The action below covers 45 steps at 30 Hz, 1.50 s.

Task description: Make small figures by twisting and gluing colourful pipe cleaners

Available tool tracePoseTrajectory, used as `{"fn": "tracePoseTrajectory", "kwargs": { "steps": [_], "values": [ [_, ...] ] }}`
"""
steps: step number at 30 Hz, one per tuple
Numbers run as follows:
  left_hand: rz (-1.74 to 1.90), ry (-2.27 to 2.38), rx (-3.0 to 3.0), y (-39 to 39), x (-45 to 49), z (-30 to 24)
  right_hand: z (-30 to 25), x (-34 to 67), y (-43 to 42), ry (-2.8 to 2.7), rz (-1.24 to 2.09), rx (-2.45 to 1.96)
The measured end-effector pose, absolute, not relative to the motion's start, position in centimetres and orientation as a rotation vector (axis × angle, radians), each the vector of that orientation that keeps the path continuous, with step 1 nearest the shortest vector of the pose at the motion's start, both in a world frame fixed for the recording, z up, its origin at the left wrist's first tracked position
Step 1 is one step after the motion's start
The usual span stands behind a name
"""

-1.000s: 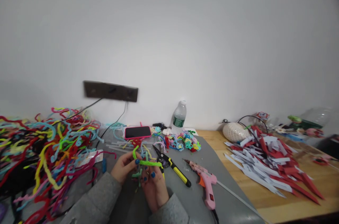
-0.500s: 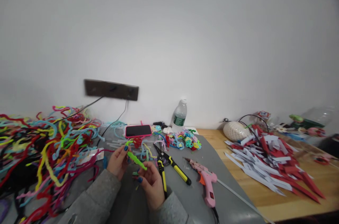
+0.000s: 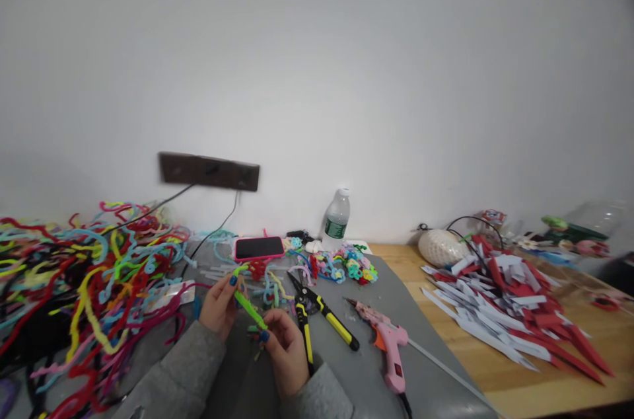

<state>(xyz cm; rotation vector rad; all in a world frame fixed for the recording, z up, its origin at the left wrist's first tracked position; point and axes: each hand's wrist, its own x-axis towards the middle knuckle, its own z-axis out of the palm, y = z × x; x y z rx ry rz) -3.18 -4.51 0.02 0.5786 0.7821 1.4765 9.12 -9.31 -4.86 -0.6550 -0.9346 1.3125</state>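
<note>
A bright green pipe cleaner slants between my two hands above the grey mat. My left hand pinches its upper end between thumb and finger. At the lower end, my right hand has thumb and fingers closed on it. Just right of my right hand lie black-and-yellow pliers, jaws pointing away from me and handles spread. Beyond them rests a pink glue gun with a glue stick beside it. Small scraps below my fingers are too blurred to make out.
A tangled heap of coloured pipe cleaners covers the left. At the back are a phone, a water bottle and small fuzzy flowers. Red and white paper strips pile on the wooden table at right.
The lower end of the green pipe cleaner has swung down and left, and now sits at my right thumb and fingertip. My left hand stays nearly in place.
</note>
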Motion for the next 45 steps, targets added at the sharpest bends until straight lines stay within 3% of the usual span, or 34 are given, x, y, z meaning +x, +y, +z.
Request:
{"fn": "tracePoseTrajectory", "kwargs": {
  "steps": [45],
  "values": [
    [1.497,0.785,0.721,-3.8,-3.3,-1.4,-5.0,9.3,-9.0,-0.83,1.267,-0.659]
  ]
}}
